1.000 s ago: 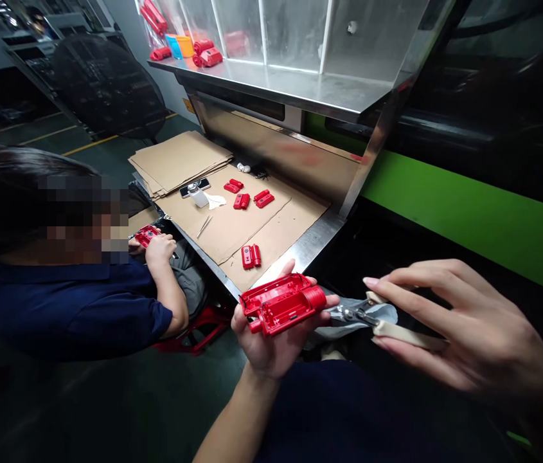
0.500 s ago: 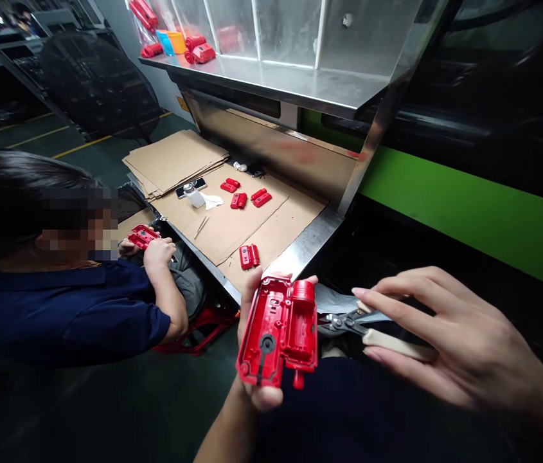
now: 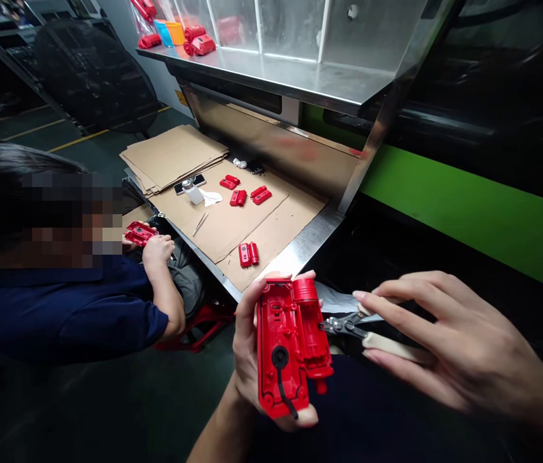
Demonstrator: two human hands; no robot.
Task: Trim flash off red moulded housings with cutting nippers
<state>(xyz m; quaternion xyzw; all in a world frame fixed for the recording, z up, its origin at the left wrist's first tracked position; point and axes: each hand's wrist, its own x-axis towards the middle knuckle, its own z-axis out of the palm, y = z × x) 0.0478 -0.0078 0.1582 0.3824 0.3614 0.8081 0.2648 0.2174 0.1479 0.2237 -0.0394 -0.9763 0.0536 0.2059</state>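
While the head view looks down past the bench edge, I log the left hand (image 3: 252,347) wrapped around a red plastic housing (image 3: 293,344), fingers closed on its long sides and the thumb tip under its lower end. It is a glossy moulded shell, held upright in the air in front of the bench with its open ribbed inside facing me. I can see small screw bosses, a black round insert with a thin black lead near the bottom, and a rounded barrel shape along its right flank.

The right hand (image 3: 449,347) grips a pair of small cutters (image 3: 348,325) with dull metal jaws and cream handles. The thumb and lower fingers are curled on the handles, the upper fingers extended. The cutter tips meet the housing's right edge; I cannot tell whether the jaws are parted.

Behind, the steel bench (image 3: 300,247) carries flat brown cardboard sheets (image 3: 232,222) with several loose red parts (image 3: 249,254), tweezers (image 3: 200,224) and a small white bottle (image 3: 193,191). At left a co-worker in a dark blue shirt (image 3: 73,308) holds another red part (image 3: 139,233).
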